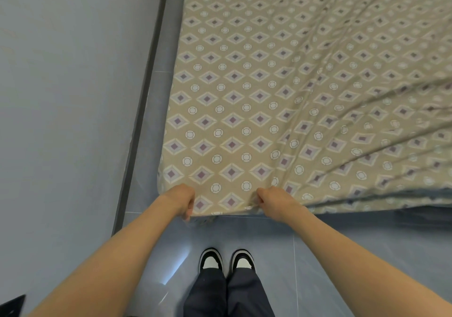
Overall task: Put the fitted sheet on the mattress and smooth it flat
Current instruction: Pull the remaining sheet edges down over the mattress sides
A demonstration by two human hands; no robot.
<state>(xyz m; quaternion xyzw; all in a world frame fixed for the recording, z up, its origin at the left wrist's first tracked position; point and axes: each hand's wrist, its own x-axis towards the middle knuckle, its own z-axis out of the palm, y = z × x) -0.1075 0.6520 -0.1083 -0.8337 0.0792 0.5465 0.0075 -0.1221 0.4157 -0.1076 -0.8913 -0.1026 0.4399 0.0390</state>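
Nearest: shoes (226,259) on the floor (342,243), toes toward the bed. Just beyond, left hand (182,200) and right hand (271,200), both fisted on the near hem of the sheet (244,84), set a little apart and level with each other, the left nearer the corner by the wall (61,72). Beneath it the mattress, hidden, long axis seemingly running straight away from the hands. Between the fists, cloth taut and flat; off the right hand, creases fanning up and rightward toward the far side. Likely next: a pull toward the body and down, to tuck the hem under the near edge. Slack all to the right and far, so probably more work for the right hand; far corners out of view.
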